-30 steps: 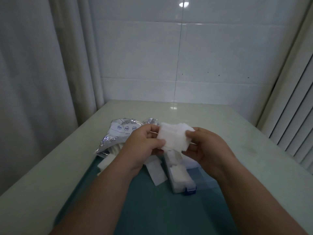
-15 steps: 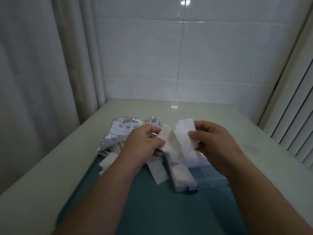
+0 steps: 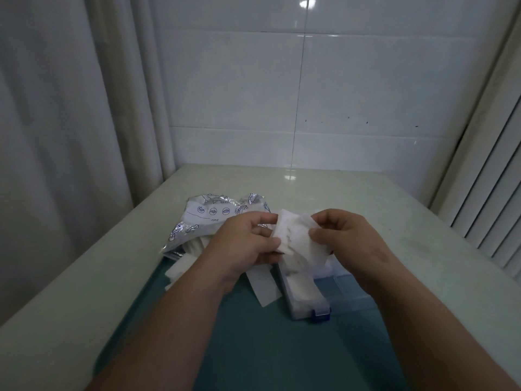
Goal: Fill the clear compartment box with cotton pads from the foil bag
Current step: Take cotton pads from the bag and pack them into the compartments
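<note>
The left hand [image 3: 248, 244] and right hand [image 3: 349, 238] pinch white square cotton pads [image 3: 296, 239]. Beneath the grip sits a clear plastic compartment box [image 3: 303, 311] — a crumpled silver foil bag [image 3: 203, 221] lies to its left.

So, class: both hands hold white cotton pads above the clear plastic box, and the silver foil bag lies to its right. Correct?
No: the head view shows the silver foil bag left of the clear plastic box; the rest holds.

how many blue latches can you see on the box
1: a blue latch at the near edge of the box, facing the camera. The box's far end is behind the held pads, so another may be hidden.
</note>
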